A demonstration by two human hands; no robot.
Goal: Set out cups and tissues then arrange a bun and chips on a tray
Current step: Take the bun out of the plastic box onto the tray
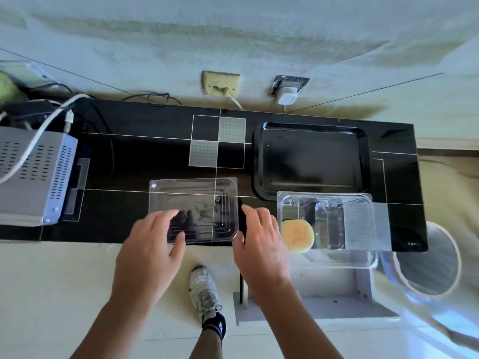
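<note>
Both hands, left hand [155, 237] and right hand [259, 237], relaxed and gripping nothing, flank a clear lid [193, 209] at centre. Bun [298, 235] sits lower right in an overhanging container [324, 221] likely to tip off the desk [145, 156]; black tray [312, 158] upper right.

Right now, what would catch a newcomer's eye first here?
Two bare hands, the left hand and right hand, reach at a clear tray at the black table's near edge. To its right a yellow bun sits in a clear box, with a black tray behind.
</note>
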